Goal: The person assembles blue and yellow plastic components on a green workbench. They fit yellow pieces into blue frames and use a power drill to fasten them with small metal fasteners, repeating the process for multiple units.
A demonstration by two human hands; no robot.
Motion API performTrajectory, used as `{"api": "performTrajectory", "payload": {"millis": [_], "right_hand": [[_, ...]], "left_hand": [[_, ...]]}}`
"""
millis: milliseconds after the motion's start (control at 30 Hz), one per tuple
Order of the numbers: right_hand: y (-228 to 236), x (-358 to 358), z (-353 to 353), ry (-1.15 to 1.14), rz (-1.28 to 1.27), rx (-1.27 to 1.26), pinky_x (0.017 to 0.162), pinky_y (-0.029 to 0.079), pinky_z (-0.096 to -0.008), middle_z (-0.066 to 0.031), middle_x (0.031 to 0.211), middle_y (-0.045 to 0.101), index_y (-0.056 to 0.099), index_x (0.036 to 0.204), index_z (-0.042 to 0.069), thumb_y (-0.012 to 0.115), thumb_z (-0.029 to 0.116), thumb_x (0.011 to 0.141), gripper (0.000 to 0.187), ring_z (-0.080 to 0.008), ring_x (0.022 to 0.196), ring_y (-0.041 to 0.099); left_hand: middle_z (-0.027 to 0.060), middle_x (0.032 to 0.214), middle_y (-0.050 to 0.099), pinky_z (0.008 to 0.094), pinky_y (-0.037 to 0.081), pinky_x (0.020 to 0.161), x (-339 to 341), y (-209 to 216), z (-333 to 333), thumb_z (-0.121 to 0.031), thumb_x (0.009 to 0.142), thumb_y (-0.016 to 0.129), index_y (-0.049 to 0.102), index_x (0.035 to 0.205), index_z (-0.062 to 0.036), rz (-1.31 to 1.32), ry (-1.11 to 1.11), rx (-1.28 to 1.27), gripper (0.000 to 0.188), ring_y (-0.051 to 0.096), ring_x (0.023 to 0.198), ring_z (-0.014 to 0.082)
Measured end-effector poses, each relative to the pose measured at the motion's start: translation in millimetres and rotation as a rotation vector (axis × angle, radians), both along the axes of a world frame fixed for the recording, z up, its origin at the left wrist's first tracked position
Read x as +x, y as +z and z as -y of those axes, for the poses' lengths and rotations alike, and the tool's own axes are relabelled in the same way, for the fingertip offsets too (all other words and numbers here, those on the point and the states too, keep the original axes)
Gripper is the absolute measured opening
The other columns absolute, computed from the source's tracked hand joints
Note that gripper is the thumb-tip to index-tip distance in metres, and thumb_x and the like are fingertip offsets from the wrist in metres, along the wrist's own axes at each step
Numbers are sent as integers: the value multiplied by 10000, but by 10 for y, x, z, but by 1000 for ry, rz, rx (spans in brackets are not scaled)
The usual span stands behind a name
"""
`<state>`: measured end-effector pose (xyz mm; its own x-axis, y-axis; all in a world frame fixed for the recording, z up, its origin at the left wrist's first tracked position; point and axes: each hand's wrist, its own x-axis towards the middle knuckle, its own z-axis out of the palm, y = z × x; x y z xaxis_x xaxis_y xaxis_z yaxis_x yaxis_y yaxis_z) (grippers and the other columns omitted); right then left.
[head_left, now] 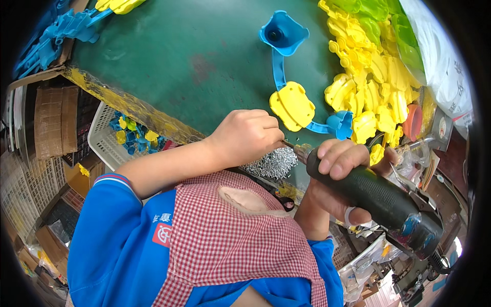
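My right hand is wrapped round a black electric screwdriver, which points left. Its thin bit reaches the fingertips of my left hand, closed in a pinch at the bit's tip. Whatever those fingers hold is hidden. Just below them lies a heap of small silver screws at the table's near edge. Beyond my hands, a yellow plastic piece with raised ridges rests on blue arms. One arm ends in a blue flared cup, the other in a smaller blue cup.
The green tabletop has a worn yellow edge. Yellow plastic parts are piled at right, beside green parts and a white plastic bag. Blue parts fill the far left. Below the left edge stands a white basket of mixed parts.
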<state>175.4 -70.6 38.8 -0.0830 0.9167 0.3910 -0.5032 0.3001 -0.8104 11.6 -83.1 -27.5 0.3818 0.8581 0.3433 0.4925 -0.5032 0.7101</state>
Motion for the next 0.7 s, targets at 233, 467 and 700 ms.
{"api": "performTrajectory", "payload": {"millis": [233,467,700], "right_hand": [[-15,-35,-145,81,-10,17,676,473,-407,-104,779,578,234,1430,114,671,649,732,983,-235,669,571],[-79,-168,-348,-103,75,172,689,485,-417,-98,769,575,202,1413,112,636,709,706,1023,-234,673,579],[-406,-231,-649,-70,205,325,670,501,-408,-105,785,571,204,1351,100,609,708,733,957,-244,677,591]], "left_hand": [[29,722,619,330,510,602,-117,57,-207,-162,661,762,658,756,-75,7,-96,24,166,611,686,217],[52,738,611,302,494,592,-176,137,-317,-269,610,844,602,847,-58,85,344,-162,400,615,696,214],[195,705,646,427,521,655,1,-263,-568,-492,730,714,639,758,15,85,150,-659,513,648,692,359]]}}
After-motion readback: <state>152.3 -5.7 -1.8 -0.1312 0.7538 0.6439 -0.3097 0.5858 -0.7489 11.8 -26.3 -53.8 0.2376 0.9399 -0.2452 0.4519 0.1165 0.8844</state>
